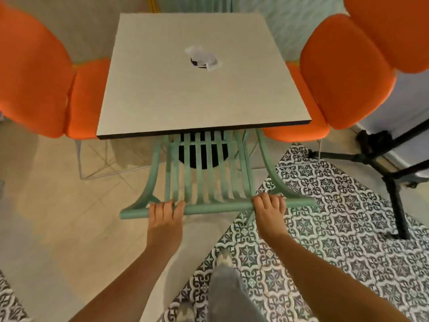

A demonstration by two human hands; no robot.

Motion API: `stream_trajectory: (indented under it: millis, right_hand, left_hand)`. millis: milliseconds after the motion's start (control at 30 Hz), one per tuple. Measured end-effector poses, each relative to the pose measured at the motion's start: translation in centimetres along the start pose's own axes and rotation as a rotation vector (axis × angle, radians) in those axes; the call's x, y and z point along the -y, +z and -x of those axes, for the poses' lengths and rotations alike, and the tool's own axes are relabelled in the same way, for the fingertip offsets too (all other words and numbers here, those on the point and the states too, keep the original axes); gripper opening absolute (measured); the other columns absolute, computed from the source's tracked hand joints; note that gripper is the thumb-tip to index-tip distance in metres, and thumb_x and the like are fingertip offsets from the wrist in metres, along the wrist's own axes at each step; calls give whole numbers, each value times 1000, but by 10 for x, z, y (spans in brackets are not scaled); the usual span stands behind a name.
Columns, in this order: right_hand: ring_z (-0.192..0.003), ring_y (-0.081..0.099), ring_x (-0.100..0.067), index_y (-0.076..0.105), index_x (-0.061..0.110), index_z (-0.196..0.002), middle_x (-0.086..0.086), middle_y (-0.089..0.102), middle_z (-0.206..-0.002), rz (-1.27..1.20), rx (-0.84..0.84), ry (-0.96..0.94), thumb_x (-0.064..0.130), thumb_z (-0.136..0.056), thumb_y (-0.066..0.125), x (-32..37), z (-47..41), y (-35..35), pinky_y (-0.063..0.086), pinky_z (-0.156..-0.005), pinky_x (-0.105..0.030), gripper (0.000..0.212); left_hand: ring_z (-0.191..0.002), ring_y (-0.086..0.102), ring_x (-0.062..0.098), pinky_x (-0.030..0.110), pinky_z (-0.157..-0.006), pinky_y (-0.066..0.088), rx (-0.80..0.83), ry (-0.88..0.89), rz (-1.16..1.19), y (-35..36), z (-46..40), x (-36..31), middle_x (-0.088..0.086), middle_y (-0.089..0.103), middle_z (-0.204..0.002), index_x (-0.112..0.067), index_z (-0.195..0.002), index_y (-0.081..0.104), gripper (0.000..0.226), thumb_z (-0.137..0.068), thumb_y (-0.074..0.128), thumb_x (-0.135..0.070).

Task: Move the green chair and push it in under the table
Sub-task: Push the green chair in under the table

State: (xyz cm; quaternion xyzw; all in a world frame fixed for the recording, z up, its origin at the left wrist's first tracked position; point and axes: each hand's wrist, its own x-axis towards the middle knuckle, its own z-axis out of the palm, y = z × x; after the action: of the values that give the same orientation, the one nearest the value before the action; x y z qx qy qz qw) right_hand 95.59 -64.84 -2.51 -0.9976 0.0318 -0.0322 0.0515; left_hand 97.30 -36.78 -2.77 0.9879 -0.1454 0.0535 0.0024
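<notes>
The green chair has a slatted back and a round top rail. Its seat is hidden beneath the square grey table, and only its back sticks out from the near edge. My left hand is curled over the rail's left part. My right hand grips the rail's right part. The table's round black base shows through the slats.
Orange padded chairs stand at the table's left side and right side. A crumpled white paper lies on the tabletop. A black metal stand is at right on patterned tiles. My leg is below.
</notes>
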Motion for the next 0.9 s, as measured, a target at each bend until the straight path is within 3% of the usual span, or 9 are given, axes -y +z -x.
stream_trajectory:
  millis: [100,200,333,433,533,667,800,900]
  right_hand:
    - [-89,49,-31,57,13,-98,-9,57,-97,-4,-35,-38,-14,-59,61,-15,-43,0,29,-92,-46,48]
    - [-88,43,-29,57,12,-98,-10,58,-96,-22,-85,-69,-13,-64,57,-26,-75,-1,28,-89,-44,42]
    - [-87,44,-28,57,13,-96,-8,59,-94,-69,-117,-76,-13,-66,54,-24,-76,2,29,-85,-41,40]
    - [-83,47,-26,53,17,-92,-5,59,-89,-90,-97,-73,-15,-63,57,-20,-63,6,28,-84,-38,44]
    - [-83,38,-22,51,18,-91,-4,57,-86,-107,-81,-50,-12,-67,44,-14,-61,6,27,-81,-37,39]
    - [-83,42,-23,54,17,-91,-4,55,-87,-114,-82,-32,-2,-76,28,-11,-60,8,29,-83,-39,36]
    - [-83,45,-25,54,16,-91,-5,57,-88,-115,-95,-5,-8,-79,37,-9,-59,11,30,-86,-41,32]
    - [-85,40,-25,53,15,-92,-7,58,-88,-118,-143,0,-1,-79,31,-6,-59,11,27,-88,-42,30]
  left_hand:
    - [-93,53,41,61,-99,32,25,-51,37,2,-33,-10,23,60,-100,-6,-116,52,45,-75,34,-1]
    - [-93,52,43,61,-100,30,-33,-109,46,4,-60,-15,23,58,-101,-6,-116,52,43,-76,35,-3]
    - [-94,52,42,60,-100,30,-127,-49,17,13,-61,-8,20,56,-103,-8,-117,53,45,-76,35,-4]
    - [-95,51,40,57,-101,29,-110,-47,0,19,-46,-7,18,58,-101,-8,-115,55,46,-75,34,-2]
    - [-96,51,40,57,-101,30,-92,-49,-11,19,-46,-1,19,59,-101,-7,-116,56,46,-77,33,-2]
    - [-98,50,40,57,-103,28,-83,-51,8,20,-46,4,20,59,-104,-8,-118,55,47,-77,34,-3]
    - [-96,51,40,56,-102,29,-78,-50,11,19,-46,3,19,60,-103,-8,-117,55,45,-78,33,-3]
    - [-97,50,40,56,-101,29,-81,-46,24,20,-44,4,20,59,-104,-8,-117,53,44,-78,33,-3]
